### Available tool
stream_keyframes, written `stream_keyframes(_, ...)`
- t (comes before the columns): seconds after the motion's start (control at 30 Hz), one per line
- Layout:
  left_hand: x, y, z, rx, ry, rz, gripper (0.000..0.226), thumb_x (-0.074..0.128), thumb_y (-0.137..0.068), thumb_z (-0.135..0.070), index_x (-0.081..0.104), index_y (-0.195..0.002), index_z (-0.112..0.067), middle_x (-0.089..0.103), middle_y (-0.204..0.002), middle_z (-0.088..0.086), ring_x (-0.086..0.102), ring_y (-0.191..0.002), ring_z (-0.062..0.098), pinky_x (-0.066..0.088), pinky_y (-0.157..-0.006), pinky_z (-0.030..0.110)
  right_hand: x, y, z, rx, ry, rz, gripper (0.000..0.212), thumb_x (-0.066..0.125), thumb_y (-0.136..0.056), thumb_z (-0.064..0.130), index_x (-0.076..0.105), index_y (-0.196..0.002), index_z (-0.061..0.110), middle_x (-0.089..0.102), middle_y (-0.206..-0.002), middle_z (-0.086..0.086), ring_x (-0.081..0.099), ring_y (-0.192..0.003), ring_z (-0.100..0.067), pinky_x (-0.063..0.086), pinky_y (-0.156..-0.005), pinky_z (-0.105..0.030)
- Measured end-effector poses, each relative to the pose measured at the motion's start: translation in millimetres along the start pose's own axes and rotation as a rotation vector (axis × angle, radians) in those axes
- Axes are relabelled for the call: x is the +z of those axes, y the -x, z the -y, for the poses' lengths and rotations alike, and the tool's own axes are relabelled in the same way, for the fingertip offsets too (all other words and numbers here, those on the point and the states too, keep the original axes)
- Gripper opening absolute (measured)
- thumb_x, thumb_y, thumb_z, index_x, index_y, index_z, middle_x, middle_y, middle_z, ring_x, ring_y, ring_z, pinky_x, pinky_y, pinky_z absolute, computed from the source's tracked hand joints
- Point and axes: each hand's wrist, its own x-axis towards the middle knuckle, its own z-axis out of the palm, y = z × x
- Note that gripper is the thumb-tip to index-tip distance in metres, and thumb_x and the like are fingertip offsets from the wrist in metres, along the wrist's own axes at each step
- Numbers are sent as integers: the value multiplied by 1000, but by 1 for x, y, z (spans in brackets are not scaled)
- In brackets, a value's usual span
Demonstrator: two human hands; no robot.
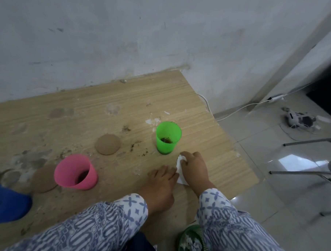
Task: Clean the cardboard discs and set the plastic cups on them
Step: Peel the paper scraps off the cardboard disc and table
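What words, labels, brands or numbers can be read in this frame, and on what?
None readable. The translucent green plastic cup and the pink plastic cup carry no print; the round brown cardboard discs and the white paper tissue are blank; the patterned blue-and-white sleeves show shapes only, no letters.

plain home room, scuffed white wall [107,37], tiled floor [272,168], stained wooden table [208,131]

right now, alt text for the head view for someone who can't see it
A person's right hand grips a white tissue on a stained wooden table, the left hand flat beside it. A green cup and a pink cup stand nearby, one cardboard disc between the cups and a second disc beside the pink cup.
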Motion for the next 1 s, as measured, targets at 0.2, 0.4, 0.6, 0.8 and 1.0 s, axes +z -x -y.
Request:
stream_keyframes(0.2,1,0,0,2,-56,-30,69,44,-90,-19,11,-151,-19,1,-160,0,-2,-147,24,2,-117,43,4,-8,2,37,18,-17,25,49,-85,8,64,-105,8,52,-104,-16,55,-86,-32,38,-66,-27)
stream_keyframes(0.4,1,0,0,0,-60,-31,67,43,-92,-20,10,-151,-20,0,-160,-1,-2,-147,23,2,-117,43,6,-9,1,31,-3,-42,19,48,-86,6,63,-99,4,53,-101,-17,54,-81,-32,35,-64,-26)
stream_keyframes(0.6,3,-1,1,6,-63,-26,69,45,-90,-22,11,-151,-20,1,-160,-1,0,-147,24,4,-117,44,4,-13,2,19,6,17,31,47,-88,10,63,-113,17,50,-106,-14,55,-87,-30,40,-69,-27)
stream_keyframes(0.8,1,0,1,14,-67,-35,69,46,-90,-22,13,-151,-19,4,-160,1,2,-147,24,6,-117,45,7,-11,2,19,4,-44,17,50,-86,8,65,-94,8,53,-98,-16,55,-81,-34,36,-63,-28)
stream_keyframes(1.0,1,0,0,8,-75,-33,69,46,-92,-22,11,-151,-20,1,-160,0,0,-147,23,4,-117,44,6,-9,1,10,0,-32,28,47,-87,7,60,-111,12,51,-106,-14,54,-89,-32,41,-71,-31)
